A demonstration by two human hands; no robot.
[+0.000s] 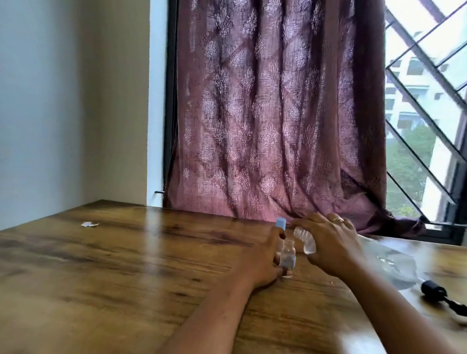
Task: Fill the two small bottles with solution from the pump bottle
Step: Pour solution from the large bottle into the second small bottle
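Small clear blue-label bottle (288, 256) is looking light and tippy; the left hand (261, 264) is gripping it low, a good spot. The right hand (330, 242) is gripping a clear ridged bottle (306, 240).

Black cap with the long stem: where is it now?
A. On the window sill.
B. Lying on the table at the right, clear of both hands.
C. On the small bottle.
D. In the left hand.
B. The black cap with the long stem lies on the table at the right, apart from the left hand, which grips the small bottle, and the right hand, which holds a clear ribbed thing.
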